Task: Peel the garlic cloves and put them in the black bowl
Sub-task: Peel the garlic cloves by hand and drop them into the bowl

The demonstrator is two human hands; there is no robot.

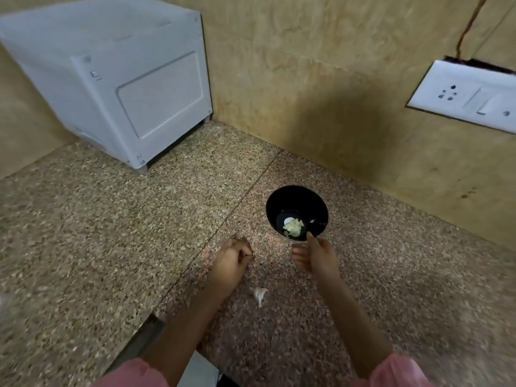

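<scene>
while right hand (315, 255) hovers at black bowl (279, 202) near rim, fingers loosely spread; left hand (233, 261) fingers curled, contents unclear.

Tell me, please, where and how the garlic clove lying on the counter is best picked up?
Pinch the garlic clove across its plump body, coming down from above with thumb and forefinger. It lies flat on the counter, and its thin tail, pointing toward the person, looks too flimsy to hold.

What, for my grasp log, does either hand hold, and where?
The right hand holds nothing visible. The left hand is curled; whether it pinches anything cannot be told.
</scene>
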